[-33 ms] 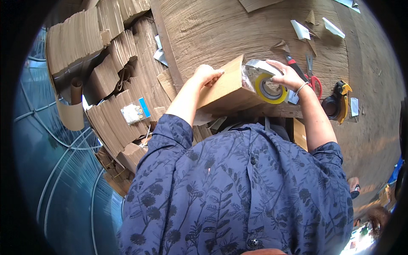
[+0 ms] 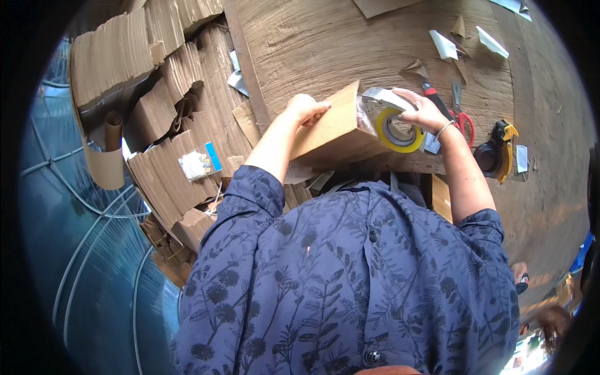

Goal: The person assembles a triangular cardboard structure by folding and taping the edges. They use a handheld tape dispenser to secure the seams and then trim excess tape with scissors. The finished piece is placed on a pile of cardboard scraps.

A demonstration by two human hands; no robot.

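A brown cardboard box [image 2: 334, 122] is tilted at the near edge of the wooden table, with clear film or tape at its right end. My left hand [image 2: 306, 111] is closed on the box's left part, thumb along the top; some of its fingers are hidden. Against the box's right end, my right hand [image 2: 422, 112] grips a tape dispenser [image 2: 382, 97] loaded with a roll of clear tape [image 2: 400, 134] on a yellow-rimmed side. The fingers wrap over the dispenser's top, and the roll faces me.
Right of my right hand lie red-handled scissors [image 2: 462, 122], a red-and-black-handled tool [image 2: 437, 97] and a black-and-yellow tape dispenser [image 2: 497, 150]. Paper scraps [image 2: 444, 45] are scattered at the far right of the table [image 2: 300, 44]. Stacks of flat cardboard [image 2: 119, 56] fill the left side.
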